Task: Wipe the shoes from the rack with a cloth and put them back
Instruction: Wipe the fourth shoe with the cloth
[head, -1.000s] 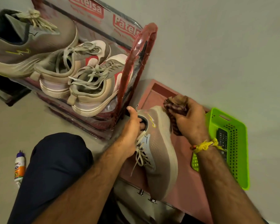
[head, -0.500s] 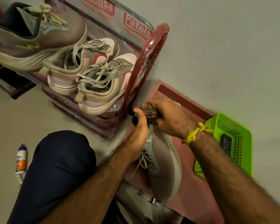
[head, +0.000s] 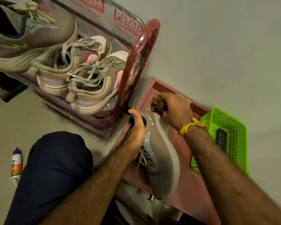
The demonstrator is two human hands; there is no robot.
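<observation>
Item: grey shoe (head: 162, 153), over the pink surface (head: 191, 189), just right of the rack (head: 136, 65).
Left hand (head: 136, 132): my grip is clamped on the collar, fingers inside the opening, thumb outside.
Right hand (head: 175, 109): grip bunched tight round the cloth (head: 157, 105), pressed at the heel.
Method, as I judge it: keep the collar hold firm, stroke from heel along the side, turn the shoe rather than stretch.
Orientation: long axis runs away from me; heel far, toe near; upper faces left.
</observation>
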